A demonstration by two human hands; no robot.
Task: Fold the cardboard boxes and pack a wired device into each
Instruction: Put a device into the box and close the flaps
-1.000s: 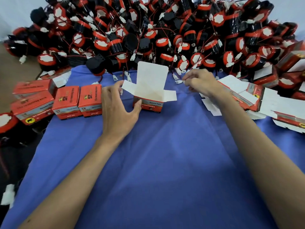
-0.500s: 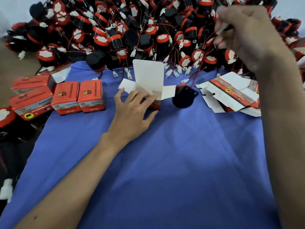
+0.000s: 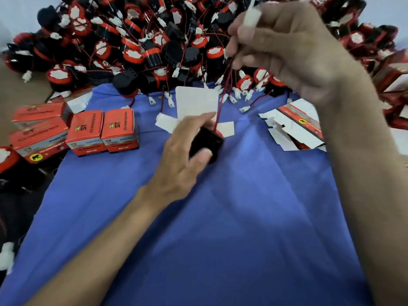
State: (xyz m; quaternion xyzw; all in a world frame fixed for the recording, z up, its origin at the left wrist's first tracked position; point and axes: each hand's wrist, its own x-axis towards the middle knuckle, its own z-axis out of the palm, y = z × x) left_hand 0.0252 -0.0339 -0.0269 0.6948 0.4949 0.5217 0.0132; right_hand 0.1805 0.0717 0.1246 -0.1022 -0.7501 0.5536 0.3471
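While the left hand (image 3: 183, 155) curls round a device (image 3: 206, 143) low over the worktop, thumb laid across its near face, I see the right hand (image 3: 287, 47) raised well above and to the right, pinching the white plug (image 3: 251, 17) at the end of that device's wire (image 3: 220, 102). The wire is thin and red and runs almost straight between the two hands.

The device is a rounded black body, matte like moulded plastic, with a red rim just showing on its far side. Just behind it stands the open box (image 3: 196, 104): its lid flap is upright, plain white card, with small side flaps spread out to left and right. I cannot see the box body past the hand.

A blue cloth (image 3: 231, 228) covers the worktop, smooth with soft creases. To the left, closed boxes (image 3: 102, 131) sit in a row, touching: squarish, orange-red printed card. To the right lie flat blanks (image 3: 293, 127), white side up with a red printed strip. Along the far edge is a heap (image 3: 141, 47) of black drums with red bands and white faces, tangled in red wires and white plugs.
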